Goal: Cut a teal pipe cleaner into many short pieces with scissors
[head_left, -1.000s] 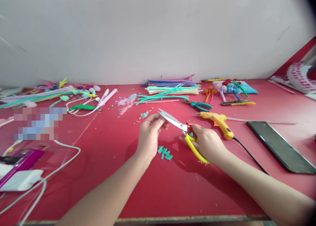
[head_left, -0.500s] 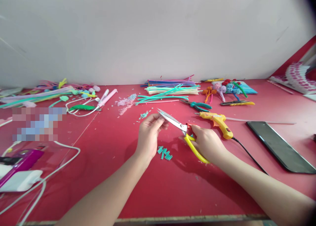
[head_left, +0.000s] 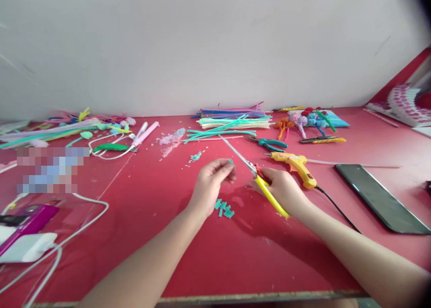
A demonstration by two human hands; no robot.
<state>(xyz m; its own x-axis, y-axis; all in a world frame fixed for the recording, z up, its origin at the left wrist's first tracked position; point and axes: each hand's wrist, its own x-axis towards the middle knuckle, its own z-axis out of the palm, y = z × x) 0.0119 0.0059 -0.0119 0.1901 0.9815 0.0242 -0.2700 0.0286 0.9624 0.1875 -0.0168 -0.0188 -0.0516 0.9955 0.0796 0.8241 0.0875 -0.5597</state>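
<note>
My left hand (head_left: 210, 182) pinches a short teal piece (head_left: 231, 162) between thumb and fingers above the red table (head_left: 141, 218). My right hand (head_left: 284, 191) grips yellow-handled scissors (head_left: 256, 178), whose closed blades point up and left, away from the teal piece. Several cut teal pieces (head_left: 224, 208) lie on the table just below my left hand.
A yellow glue gun (head_left: 296, 164) with a black cord lies right of the scissors, and green-handled pliers (head_left: 269, 143) behind it. Bundled pipe cleaners (head_left: 232, 119), pipe-cleaner flowers (head_left: 310, 119), a black phone (head_left: 380, 198), white cables (head_left: 67, 236) and a purple device (head_left: 27, 220) lie around.
The scissor blades have shut and swung upward, off my left fingers. My left hand has moved slightly right and down, now showing a short teal piece at its fingertips.
</note>
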